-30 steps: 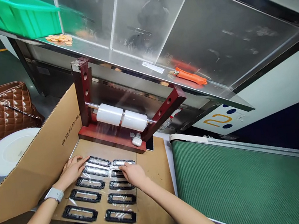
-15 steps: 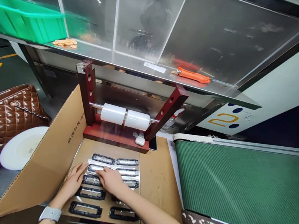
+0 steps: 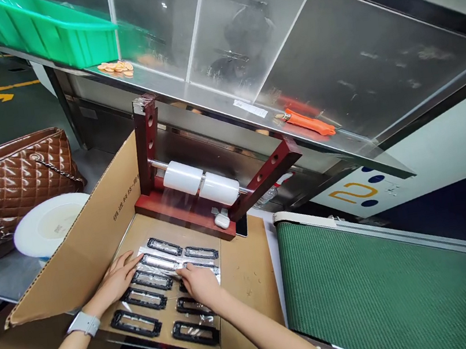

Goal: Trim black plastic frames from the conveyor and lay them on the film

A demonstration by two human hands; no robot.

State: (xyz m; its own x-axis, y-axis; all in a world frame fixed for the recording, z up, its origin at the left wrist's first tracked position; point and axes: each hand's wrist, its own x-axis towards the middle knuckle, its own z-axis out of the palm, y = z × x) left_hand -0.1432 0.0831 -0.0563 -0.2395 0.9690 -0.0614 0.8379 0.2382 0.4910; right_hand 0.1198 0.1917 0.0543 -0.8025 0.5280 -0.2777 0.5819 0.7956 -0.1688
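Several black rectangular frames (image 3: 135,323) lie in two columns on the cardboard surface, with shiny clear film (image 3: 161,261) over the upper ones. My left hand (image 3: 119,278) lies with fingers stretched out at the left edge of the frames, its fingertips near the film. My right hand (image 3: 201,284) is over the right column, fingers curled and pressed together on the film area. Whatever is between those fingertips is too small to make out. The right hand hides part of the frames beneath it.
Behind the frames, a dark red stand (image 3: 187,219) carries two white film rolls (image 3: 218,189). A cardboard flap (image 3: 92,230) rises on the left, beside a white round object (image 3: 39,226) and a brown quilted bag (image 3: 16,189). A green conveyor belt (image 3: 364,289) runs at right. Orange-handled cutters (image 3: 310,123) lie on the shelf.
My right hand has moved right and slightly down across the frames, from the left column to the right one. My left hand stays beside the left column. The view has shifted a little.
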